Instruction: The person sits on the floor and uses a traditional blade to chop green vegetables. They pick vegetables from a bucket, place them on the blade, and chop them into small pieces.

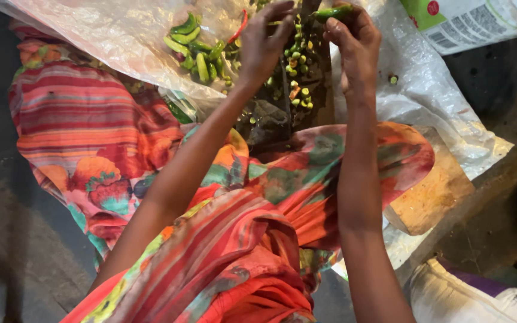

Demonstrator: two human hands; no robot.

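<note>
A whole green chilli (332,12) is pinched in the fingers of the right hand (357,51), raised over a dark upright blade (287,96). The left hand (264,42) is held just beside it, fingers curled together; whether anything is gripped there cannot be told. Below the hands, small cut chilli pieces (297,78) are scattered by the blade, so part of the cutting appears done. A heap of uncut green chillies (195,51) is left on the clear plastic sheet (103,36), suggesting much remains. A wooden board (432,197) lies beside the patterned cloth (121,143).
</note>
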